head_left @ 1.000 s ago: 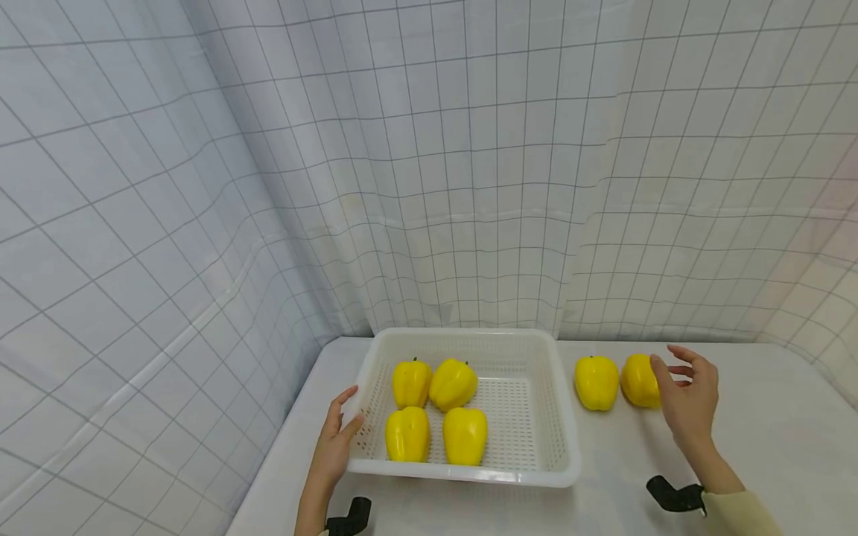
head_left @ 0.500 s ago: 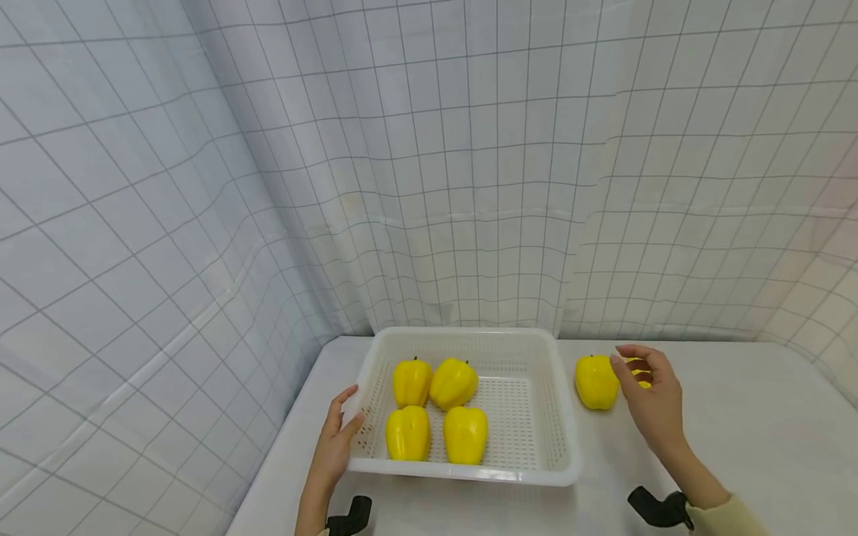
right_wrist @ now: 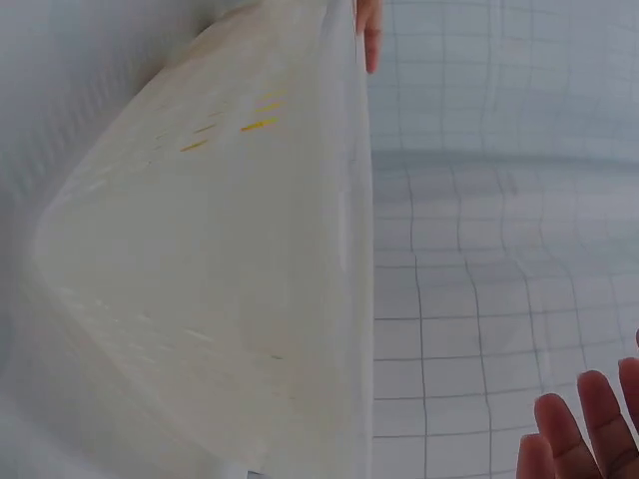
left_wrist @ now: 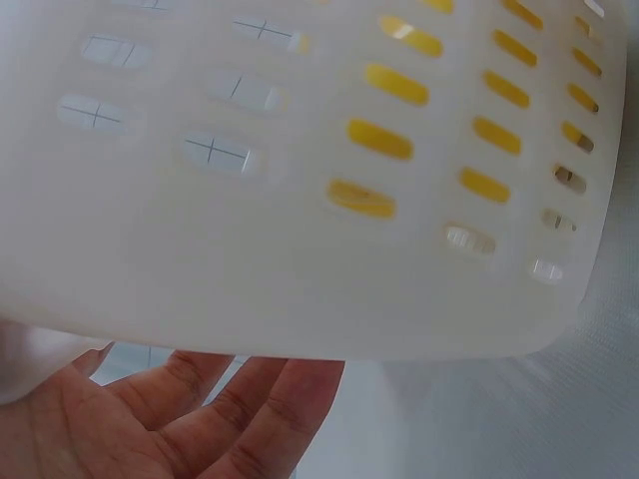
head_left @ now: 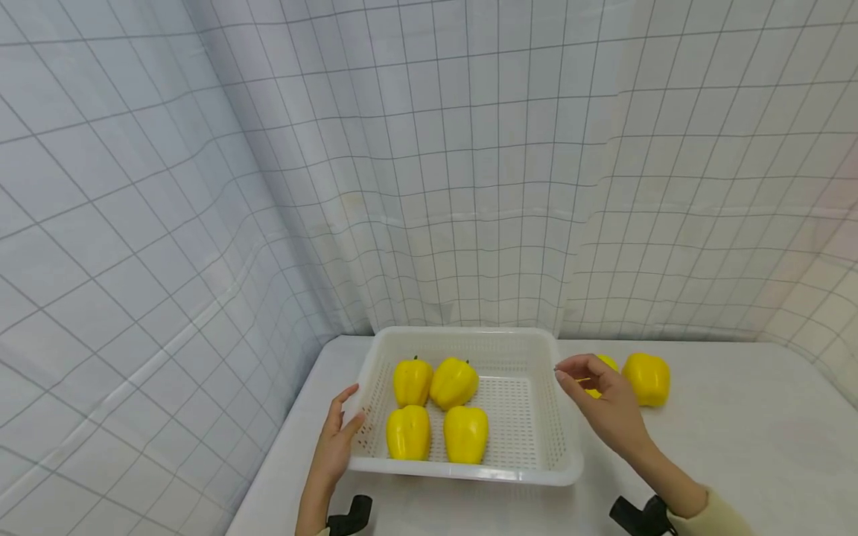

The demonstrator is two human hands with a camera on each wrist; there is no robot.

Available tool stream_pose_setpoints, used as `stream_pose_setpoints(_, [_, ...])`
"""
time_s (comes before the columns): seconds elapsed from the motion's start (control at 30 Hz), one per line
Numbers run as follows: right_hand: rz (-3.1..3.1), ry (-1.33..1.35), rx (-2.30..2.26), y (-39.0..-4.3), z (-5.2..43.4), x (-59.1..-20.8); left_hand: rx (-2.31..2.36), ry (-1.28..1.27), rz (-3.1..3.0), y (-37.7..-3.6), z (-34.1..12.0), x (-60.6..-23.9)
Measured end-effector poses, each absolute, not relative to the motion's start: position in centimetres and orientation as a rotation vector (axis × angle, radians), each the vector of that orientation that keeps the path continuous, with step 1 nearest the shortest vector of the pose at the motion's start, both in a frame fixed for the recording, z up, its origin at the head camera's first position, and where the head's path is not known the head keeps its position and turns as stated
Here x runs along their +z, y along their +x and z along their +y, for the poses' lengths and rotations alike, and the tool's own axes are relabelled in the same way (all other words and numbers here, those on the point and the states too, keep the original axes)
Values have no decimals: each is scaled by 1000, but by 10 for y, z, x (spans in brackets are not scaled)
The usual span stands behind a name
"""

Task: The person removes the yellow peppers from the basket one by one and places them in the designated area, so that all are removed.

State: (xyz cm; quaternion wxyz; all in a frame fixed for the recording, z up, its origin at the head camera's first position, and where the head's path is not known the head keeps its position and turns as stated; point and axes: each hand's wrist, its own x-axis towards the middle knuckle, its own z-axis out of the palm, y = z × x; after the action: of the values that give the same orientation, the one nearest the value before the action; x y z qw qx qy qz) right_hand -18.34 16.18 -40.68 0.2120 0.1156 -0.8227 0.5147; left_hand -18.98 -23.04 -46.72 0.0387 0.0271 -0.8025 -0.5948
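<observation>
Basket (head_left: 462,472) has room beside its peppers (head_left: 465,434), left hand (head_left: 331,444) gripping one edge.

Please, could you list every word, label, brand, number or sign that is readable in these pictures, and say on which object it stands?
None can be read: the white basket, yellow peppers and black wrist pieces show no legible lettering; the curtain bears only grid lines.

Left hand (head_left: 332,445) gripping, right hand (head_left: 608,402) loosely bent

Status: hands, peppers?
Left hand on left rim of basket. Right hand by its right rim, holding no pepper. Four yellow peppers inside, two outside; right hand partly hides one.
</observation>
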Motion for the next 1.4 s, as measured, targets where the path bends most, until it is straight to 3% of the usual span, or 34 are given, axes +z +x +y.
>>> stream_pose_setpoints(0.93, [-2795,1047,1197,-201,114,-386,-1808,91,-2451,-191,-230,-470])
stream_pose_setpoints(1.4, [-3138,1064,889,-220,89,-388,-1796,88,-2450,-190,-229,-467])
